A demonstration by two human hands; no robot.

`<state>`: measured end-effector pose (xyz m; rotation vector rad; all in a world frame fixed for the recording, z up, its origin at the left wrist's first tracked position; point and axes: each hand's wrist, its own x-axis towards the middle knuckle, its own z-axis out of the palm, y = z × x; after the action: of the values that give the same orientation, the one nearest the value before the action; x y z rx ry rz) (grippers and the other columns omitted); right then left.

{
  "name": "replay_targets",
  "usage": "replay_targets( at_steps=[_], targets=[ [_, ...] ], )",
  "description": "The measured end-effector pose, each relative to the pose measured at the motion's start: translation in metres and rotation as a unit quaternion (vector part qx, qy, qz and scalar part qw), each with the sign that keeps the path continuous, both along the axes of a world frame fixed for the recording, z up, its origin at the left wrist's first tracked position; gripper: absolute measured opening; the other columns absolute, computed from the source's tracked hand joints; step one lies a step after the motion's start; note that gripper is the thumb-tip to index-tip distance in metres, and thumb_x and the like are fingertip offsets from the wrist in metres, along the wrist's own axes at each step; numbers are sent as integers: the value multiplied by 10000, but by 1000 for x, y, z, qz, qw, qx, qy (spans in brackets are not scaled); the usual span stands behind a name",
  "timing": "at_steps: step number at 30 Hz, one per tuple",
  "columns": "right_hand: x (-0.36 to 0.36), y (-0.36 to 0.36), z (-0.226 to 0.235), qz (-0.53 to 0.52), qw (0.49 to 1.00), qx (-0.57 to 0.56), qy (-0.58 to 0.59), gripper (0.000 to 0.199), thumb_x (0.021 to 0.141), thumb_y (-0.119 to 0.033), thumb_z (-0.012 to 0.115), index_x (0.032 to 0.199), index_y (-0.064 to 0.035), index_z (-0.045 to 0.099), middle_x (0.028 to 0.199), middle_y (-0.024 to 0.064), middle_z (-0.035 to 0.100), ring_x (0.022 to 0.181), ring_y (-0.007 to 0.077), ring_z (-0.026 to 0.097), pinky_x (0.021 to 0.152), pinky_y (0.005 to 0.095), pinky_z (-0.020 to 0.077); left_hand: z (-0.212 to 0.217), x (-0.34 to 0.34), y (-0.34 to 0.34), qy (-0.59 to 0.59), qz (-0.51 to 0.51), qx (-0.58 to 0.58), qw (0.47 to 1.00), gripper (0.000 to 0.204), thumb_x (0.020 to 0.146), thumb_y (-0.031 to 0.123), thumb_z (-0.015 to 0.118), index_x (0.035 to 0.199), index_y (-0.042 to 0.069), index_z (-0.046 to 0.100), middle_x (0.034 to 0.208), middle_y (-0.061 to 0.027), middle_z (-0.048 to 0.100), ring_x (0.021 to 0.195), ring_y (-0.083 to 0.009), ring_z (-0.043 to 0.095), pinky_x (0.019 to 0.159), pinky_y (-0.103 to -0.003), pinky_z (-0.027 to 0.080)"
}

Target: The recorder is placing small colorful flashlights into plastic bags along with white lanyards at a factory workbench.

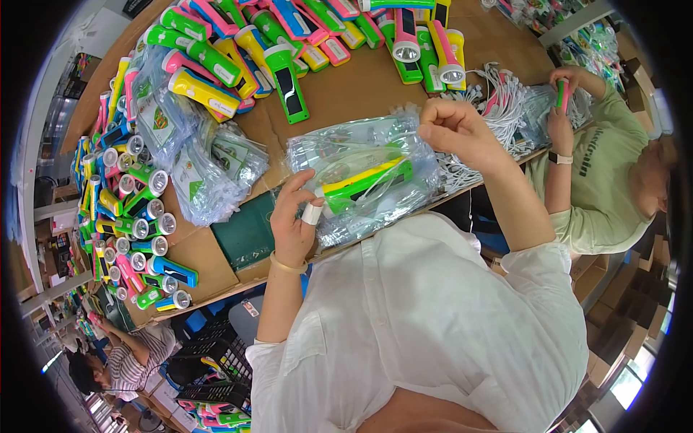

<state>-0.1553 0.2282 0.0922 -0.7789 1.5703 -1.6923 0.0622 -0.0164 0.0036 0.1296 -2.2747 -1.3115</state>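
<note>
A green and yellow flashlight (368, 180) lies inside a clear plastic bag (339, 169) in front of me, on top of a stack of flat clear bags (346, 231). My left hand (294, 216), with white tape round one finger, is closed on the bag's left end. At the bag's upper right, my right hand (462, 133) is closed in a pinch on its clear film, the exact grip being hard to see. Just beyond the bags, a green flashlight (287, 83) with a dark panel rests on the cardboard-covered table (267, 119).
Many colourful flashlights (274, 29) are heaped along the far side, more at the left (133, 216). Packed bags (191, 159) lie left of my hands, white cables (498, 101) to the right. One co-worker (599, 159) sits at right, another (130, 353) at lower left, near black crates (216, 361).
</note>
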Motion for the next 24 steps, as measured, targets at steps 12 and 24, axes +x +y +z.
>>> replay_targets(
  at_steps=[12, 24],
  targets=[
    [9, -14, 42, -20, 990, -118, 73, 88, 941, -20, 644, 870, -12, 594, 791, -38, 531, 704, 31, 476, 597, 211, 371, -1, 9, 3, -10, 3, 15, 1000, 123, 856, 32, 720, 940, 9, 634, 1268, -191, 661, 1152, -335, 644, 989, -379, 497],
    [21, -30, 28, 105, 947, 191, 234, 168, 913, -101, 688, 815, 7, 605, 618, -6, 552, 561, 93, 518, 521, 269, 389, -7, 19, -1, -56, 113, 101, 987, 185, 853, 47, 761, 1007, -4, 673, 975, -100, 659, 882, -191, 634, 811, -279, 515]
  ],
)
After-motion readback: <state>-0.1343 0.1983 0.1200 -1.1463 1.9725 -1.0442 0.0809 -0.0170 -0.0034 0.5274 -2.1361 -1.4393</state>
